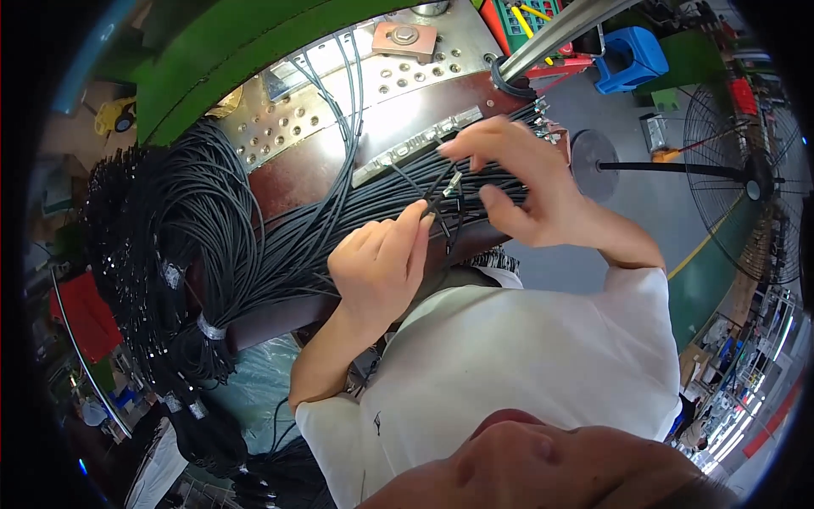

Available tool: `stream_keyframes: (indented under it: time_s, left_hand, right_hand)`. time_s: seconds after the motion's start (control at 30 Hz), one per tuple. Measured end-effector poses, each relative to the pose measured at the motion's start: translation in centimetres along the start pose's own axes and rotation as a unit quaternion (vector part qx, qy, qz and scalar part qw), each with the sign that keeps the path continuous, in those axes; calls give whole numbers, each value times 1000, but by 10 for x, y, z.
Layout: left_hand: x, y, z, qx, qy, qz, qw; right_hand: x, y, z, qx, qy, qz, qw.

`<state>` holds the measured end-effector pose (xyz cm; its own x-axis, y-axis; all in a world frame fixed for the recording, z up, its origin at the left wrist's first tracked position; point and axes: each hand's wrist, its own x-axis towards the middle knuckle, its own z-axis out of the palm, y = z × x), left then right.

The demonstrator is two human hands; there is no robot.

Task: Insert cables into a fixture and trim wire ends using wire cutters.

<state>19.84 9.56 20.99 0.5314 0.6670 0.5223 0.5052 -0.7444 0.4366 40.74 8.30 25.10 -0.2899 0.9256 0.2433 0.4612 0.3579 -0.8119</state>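
silver-tipped cable (452, 184): black, raised just on the near side of the metal bar (417, 146), its silver end aimed toward the bar's right half.
left grip (373, 259): thumb and forefinger pinched together on the silver-tipped cable, other fingers curled in; near side of the metal bar, below its middle.
right grip (547, 191): thumb and bent fingers spread well apart, nothing seen between them; beside the metal bar's right end, near the cable's tip.
cable run (331, 216): many black lengths side by side, stretched along the near side of the metal bar and past both its ends.
hanging bundle (203, 182): a thick mass of black cables, drooping well to the left of the metal bar.
silver tie (212, 329): wrapped around part of that bundle, left of the metal bar and nearer than it.
surface (284, 182): dark red, under the metal bar and showing to its left.
perforated plate (437, 72): shiny, rows of round holes, just beyond the metal bar.
bolted block (404, 36): copper-coloured, on the plate, beyond the metal bar.
blue stool (651, 55): on the floor, well to the right of the metal bar and beyond it.
black fan (753, 188): round wire guard, far right of the metal bar.
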Motion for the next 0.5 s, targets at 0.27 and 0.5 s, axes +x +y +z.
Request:
stream_keyframes:
  time_s: [0.27, 0.5]
  left_hand:
    - [13, 16, -4, -327, -84, -281, 898]
    - [12, -24, -11, -217, -49, -125, 967]
  right_hand:
    - [-9, 25, 22, -373, 137, -242, 885]
    - [-9, 52, -9, -270, 225, -27, 936]
